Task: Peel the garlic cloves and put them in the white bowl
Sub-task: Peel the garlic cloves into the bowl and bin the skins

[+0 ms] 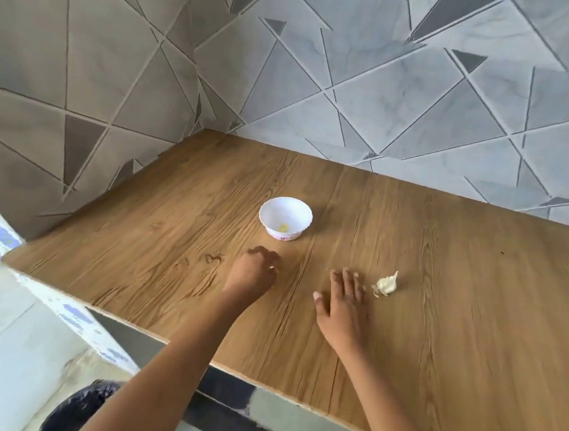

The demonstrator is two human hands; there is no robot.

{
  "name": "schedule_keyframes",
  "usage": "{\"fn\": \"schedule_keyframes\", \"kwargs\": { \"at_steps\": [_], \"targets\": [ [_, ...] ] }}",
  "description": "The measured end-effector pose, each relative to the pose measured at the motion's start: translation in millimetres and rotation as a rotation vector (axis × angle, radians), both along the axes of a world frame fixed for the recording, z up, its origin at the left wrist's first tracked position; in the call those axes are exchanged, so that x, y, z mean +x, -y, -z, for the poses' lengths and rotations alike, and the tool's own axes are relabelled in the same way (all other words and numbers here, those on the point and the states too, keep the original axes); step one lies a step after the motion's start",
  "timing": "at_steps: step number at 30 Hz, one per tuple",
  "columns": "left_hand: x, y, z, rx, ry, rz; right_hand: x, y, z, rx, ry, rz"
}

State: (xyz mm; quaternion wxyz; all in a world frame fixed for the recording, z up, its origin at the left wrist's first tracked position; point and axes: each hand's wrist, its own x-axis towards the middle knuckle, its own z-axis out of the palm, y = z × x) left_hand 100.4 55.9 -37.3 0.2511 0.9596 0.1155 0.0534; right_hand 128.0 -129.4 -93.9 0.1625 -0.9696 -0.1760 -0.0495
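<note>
I judge I am between cloves: one small yellowish piece (283, 228), likely a peeled clove, lies at the bottom of the white bowl (265, 211), which stands about the middle of the bench (456, 316), a little toward its far left corner. The garlic (386, 285), a pale clump with loose papery skin and a pointed tip, lies on the bare wood to the right of the bowl and nearer the front edge. My right hand (340, 306) is flat and wide open, fingers spread and holding nothing, its fingertips just beside the garlic but not touching it. My left hand (254, 271) hangs near the bowl with fingers curled. There is a pale speck at the fingertips, and I cannot tell whether it pinches a scrap of skin or nothing. The next move, as I see it, calls for closing the right fingers on the garlic and bringing both hands together to break off a clove. Nothing lies between hand and garlic or garlic and bowl. Patterned tiled walls (356, 84) close the far edges, and something dark and rounded (77, 410) sits below the front left edge.
</note>
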Motion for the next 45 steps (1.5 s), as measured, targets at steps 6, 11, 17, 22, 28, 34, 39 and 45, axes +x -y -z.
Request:
{"fn": "schedule_keyframes", "kwargs": {
  "at_steps": [6, 11, 17, 22, 28, 34, 39, 45],
  "targets": [
    [10.8, -1.4, 1.6, 0.056, -0.034, 0.000, -3.5, -0.7, -1.6, -0.017, 0.021, 0.023],
    [52.4, -14.0, -40.6, -0.026, 0.222, -0.070, -3.4, -0.8, -2.9, -0.035, -0.012, 0.022],
    [118.9, -21.1, -52.7, 0.328, -0.181, 0.009, -5.5, -2.1, -5.2, -0.044, -0.006, 0.073],
    [129.0, -22.4, -41.2, 0.364, -0.273, 0.065, -6.3, -2.6, -5.3, -0.056, 0.017, 0.090],
    [102.8, -12.5, -56.8, 0.078, 0.048, 0.133, -17.1, 7.9, -13.2, 0.161, -0.021, 0.016],
    [65.8, 65.9, -41.3, -0.030, 0.082, 0.483, -52.5, 66.8, -23.1, 0.222, 0.040, 0.184],
    [59.3, 112.5, -4.7, 0.008, -0.004, 0.633, -53.4, 96.2, -26.7, 0.044, -0.049, 0.323],
    [60.8, 124.8, 6.5, 0.053, 0.049, 0.622, -51.1, 99.7, -16.1, -0.007, -0.068, 0.307]
  ]
}}
